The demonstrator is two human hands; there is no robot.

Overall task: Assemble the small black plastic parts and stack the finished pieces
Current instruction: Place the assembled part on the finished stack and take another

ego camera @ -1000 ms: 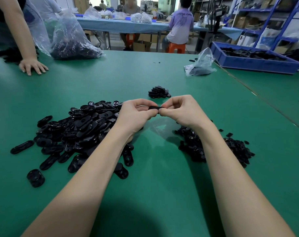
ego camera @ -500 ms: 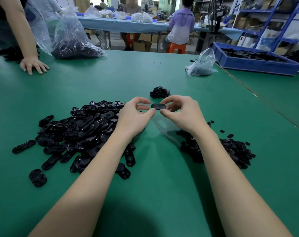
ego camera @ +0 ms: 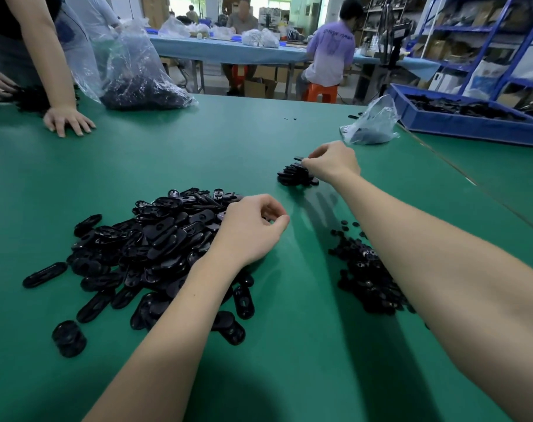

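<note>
Right hand [ego camera: 333,162] pinches black piece [ego camera: 298,159] just above small stack [ego camera: 295,175]; left hand [ego camera: 253,228], fingers loosely curled & empty, by big pile [ego camera: 143,248].

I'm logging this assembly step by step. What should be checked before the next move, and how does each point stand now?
1. Right hand holds the finished piece over the stack: ok.
2. Piece released onto the stack: not ok.
3. Stack stands neat: cannot tell.
4. Left hand at the big pile, ready to pick: ok.
5. Left hand holds nothing: cannot tell.
6. Small parts within right hand's reach: ok.
</note>
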